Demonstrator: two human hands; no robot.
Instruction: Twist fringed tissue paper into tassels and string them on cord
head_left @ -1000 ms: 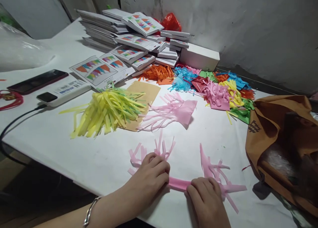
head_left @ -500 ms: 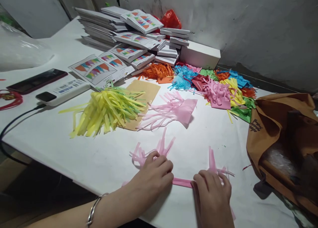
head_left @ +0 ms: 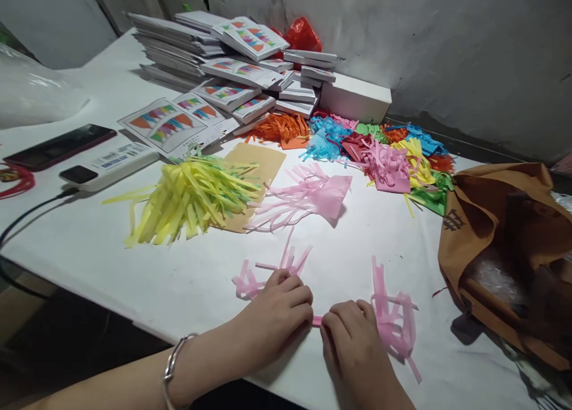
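Observation:
My left hand (head_left: 286, 306), a bangle on its wrist, is closed on the rolled middle of a pink tissue-paper tassel (head_left: 393, 317) at the table's near side. Close beside it my right hand (head_left: 351, 332) is closed on the same roll. A short pink piece of the roll (head_left: 317, 320) shows between the two hands. The tassel's cut strips fan out past both hands, and the fingertips are partly hidden. Just beyond lies another pink tassel sheet (head_left: 330, 195), flat with its strips pointing left.
Yellow-green fringe (head_left: 187, 198) lies on a tan sheet (head_left: 272, 160). Colourful tassels (head_left: 330, 139) line the back below stacked printed packs (head_left: 243, 70) and a white box (head_left: 355, 97). A brown bag (head_left: 465, 249) stands right; a phone (head_left: 62, 146) and a cabled white device (head_left: 109, 165) lie left.
My right hand has slid left along the pink roll, close to my left hand. More of the right-hand strips now shows. My left hand has barely moved.

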